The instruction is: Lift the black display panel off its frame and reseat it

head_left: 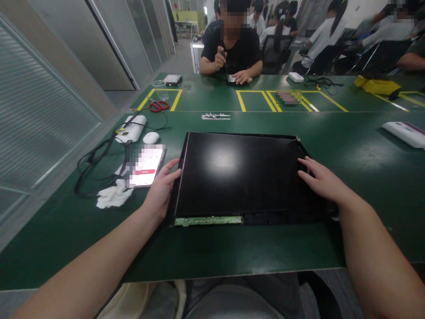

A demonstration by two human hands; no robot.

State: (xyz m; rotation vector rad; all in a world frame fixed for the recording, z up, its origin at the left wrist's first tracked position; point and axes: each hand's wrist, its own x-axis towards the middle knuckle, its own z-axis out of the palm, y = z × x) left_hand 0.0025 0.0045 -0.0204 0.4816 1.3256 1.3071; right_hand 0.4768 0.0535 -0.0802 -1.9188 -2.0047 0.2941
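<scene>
A black laptop screen (pixel 239 177) lies face up in its black back cover, with a bright light reflected on the panel. A green circuit strip (pixel 208 220) shows along its lower left edge. My left hand (pixel 163 186) grips the screen's left side, fingers along the rim. At the right side, my right hand (pixel 320 179) holds the edge with its fingertips over the panel's face; its underside is hidden. Just left of my left hand lies a phone (pixel 148 167) with a lit display.
Crumpled tissue (pixel 114 195), black cables (pixel 99 155), a white mouse-like object (pixel 151 138) and a white box (pixel 131 128) lie left. Red-handled scissors (pixel 158 106) and small white strips (pixel 215 116) lie beyond. A person (pixel 232 48) sits opposite, holding a tool.
</scene>
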